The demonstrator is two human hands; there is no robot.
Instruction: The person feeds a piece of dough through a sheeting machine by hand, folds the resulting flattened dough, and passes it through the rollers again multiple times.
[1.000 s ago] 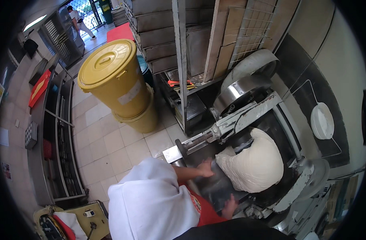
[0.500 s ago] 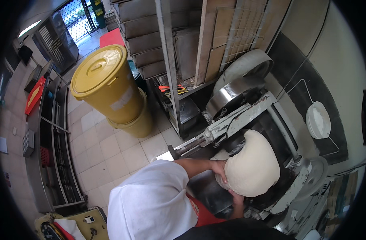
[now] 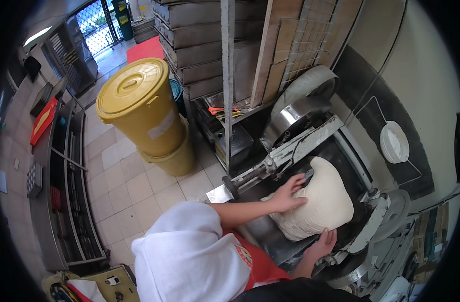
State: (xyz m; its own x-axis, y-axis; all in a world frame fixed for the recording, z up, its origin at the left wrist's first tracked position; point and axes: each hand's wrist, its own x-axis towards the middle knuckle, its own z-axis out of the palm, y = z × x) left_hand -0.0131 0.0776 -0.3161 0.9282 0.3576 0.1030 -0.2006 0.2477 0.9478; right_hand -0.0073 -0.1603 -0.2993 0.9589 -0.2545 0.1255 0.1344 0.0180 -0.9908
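A big pale lump of dough (image 3: 323,201) lies on the dark metal bed of a dough roller machine (image 3: 310,143), its upper end narrowed to a curved tip. My left hand (image 3: 288,195) rests at the dough's left edge, fingers stretched out and a little apart. At the lower right edge, my right hand (image 3: 323,245) has its fingers extended against the dough, palm turned up. Neither hand is closed round it. Beneath the dough, the rollers are mostly hidden.
Left of the machine stand stacked yellow bins (image 3: 139,105) with a lid. A rack of dark trays (image 3: 194,50) rises behind. A threaded rod with a knob (image 3: 232,186) juts out near my left forearm. A white round dish (image 3: 395,142) hangs on the right wall.
My left hand has moved up along the dough's left edge, and my right hand has shifted right and up along its lower edge. The dough's outline has become squarer at the lower right.
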